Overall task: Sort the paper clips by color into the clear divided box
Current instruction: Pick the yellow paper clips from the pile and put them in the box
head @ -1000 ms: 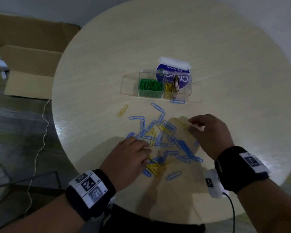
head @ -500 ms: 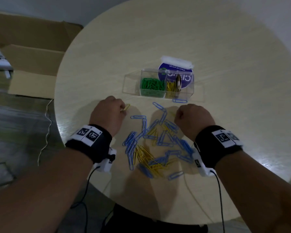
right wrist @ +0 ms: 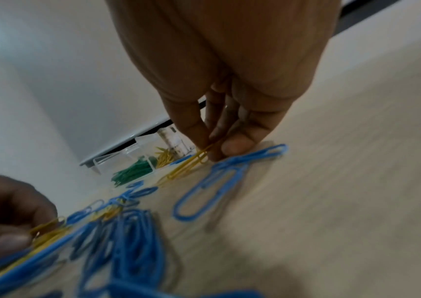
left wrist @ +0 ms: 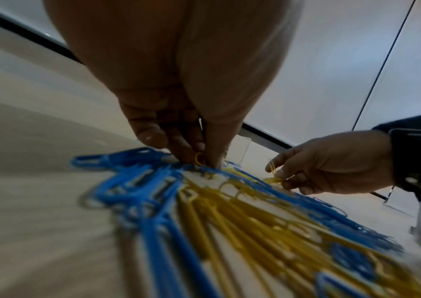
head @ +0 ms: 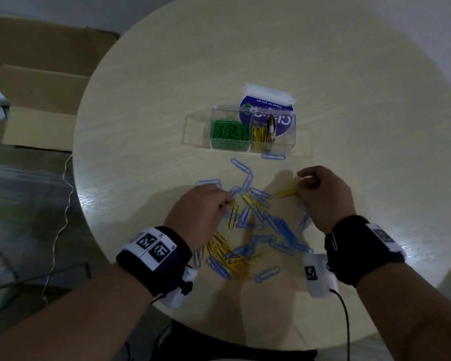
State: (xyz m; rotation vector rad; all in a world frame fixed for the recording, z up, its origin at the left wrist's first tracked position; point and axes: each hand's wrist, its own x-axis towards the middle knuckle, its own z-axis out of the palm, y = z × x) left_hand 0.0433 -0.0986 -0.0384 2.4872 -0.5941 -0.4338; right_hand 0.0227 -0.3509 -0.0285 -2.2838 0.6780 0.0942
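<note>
Blue and yellow paper clips (head: 255, 230) lie scattered on the round table near its front edge. The clear divided box (head: 253, 131) stands behind them, with green clips (head: 229, 132) in one compartment and yellow clips (head: 258, 135) in the one to its right. My left hand (head: 228, 201) pinches a yellow clip (left wrist: 199, 159) at the left of the pile. My right hand (head: 301, 183) pinches a few yellow clips (right wrist: 191, 163) at the pile's right side, low over the table.
A blue clip (head: 272, 156) lies against the box's front wall. A round blue-labelled pack (head: 267, 110) stands behind the box. A cardboard box (head: 37, 82) sits on the floor to the left. A silver clip (head: 332, 242) hangs on my right wristband.
My left hand has come from the far-left yellow clip to the pile's left side. My right hand has shifted right and now shows yellow clips in its fingers.
</note>
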